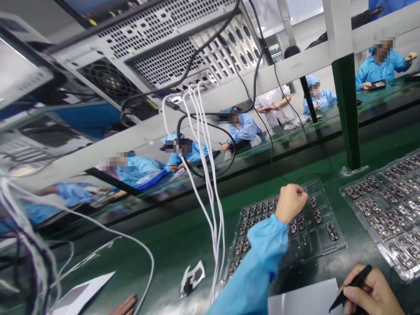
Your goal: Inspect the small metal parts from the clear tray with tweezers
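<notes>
My left hand (291,202), in a blue sleeve, is over the far part of a clear plastic tray (323,251). Its fingers are curled and pressed together, and what they hold, if anything, is hidden. Small dark electronic modules sit in the tray's compartments, among them one module (332,232) near the right edge. At the bottom right, my right hand (370,291) grips a slim black pointed tool (356,282), pen-like in shape, its tip down and to the left. Beside that tip lies a white sheet (305,299).
A second clear tray (398,267) of modules lies at the right. White cables (213,210) hang from a computer case (157,52) onto the green bench. A green-based post (348,113) stands behind the trays. People in blue work along the opposite bench.
</notes>
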Tool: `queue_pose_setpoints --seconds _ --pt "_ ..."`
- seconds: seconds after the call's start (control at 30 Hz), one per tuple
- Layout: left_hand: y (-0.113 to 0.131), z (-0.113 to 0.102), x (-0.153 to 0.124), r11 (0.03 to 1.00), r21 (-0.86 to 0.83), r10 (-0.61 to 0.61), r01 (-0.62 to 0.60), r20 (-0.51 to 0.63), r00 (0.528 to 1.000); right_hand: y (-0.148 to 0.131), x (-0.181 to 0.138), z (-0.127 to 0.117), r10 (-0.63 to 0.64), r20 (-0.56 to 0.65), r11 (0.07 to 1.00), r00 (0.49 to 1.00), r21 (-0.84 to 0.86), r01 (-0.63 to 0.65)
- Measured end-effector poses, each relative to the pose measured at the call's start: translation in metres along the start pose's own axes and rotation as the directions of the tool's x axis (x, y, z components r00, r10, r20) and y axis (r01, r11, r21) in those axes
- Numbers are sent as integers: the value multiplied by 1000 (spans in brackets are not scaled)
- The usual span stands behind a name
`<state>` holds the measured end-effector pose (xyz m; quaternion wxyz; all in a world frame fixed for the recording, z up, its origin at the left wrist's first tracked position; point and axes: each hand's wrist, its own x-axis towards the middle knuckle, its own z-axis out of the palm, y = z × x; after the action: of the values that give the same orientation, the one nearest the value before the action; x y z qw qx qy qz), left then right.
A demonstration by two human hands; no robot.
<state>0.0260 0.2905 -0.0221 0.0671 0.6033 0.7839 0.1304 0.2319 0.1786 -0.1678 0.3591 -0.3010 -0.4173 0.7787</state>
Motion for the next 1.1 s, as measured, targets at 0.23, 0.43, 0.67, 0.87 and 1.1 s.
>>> queue_pose_setpoints --seconds 0.23,0.43,0.67,0.87,1.1 --pt "16 23 -92 973 163 131 -164 194 972 -2 -2 -3 -39 37 999 999 -15 39" --pt "18 57 -99 977 177 75 -115 217 973 -9 -1 -1 -51 45 998 998 -37 53" --pt "0 44 -113 952 124 256 -279 174 951 -5 -2 0 -50 22 999 998 -3 50" --pt "-3 55 -123 916 186 331 -356 154 931 -4 -2 -1 -35 29 999 999 -13 36" --pt "-16 46 -76 962 52 265 -269 68 962 -3 -1 -1 -13 15 1000 1000 12 13"
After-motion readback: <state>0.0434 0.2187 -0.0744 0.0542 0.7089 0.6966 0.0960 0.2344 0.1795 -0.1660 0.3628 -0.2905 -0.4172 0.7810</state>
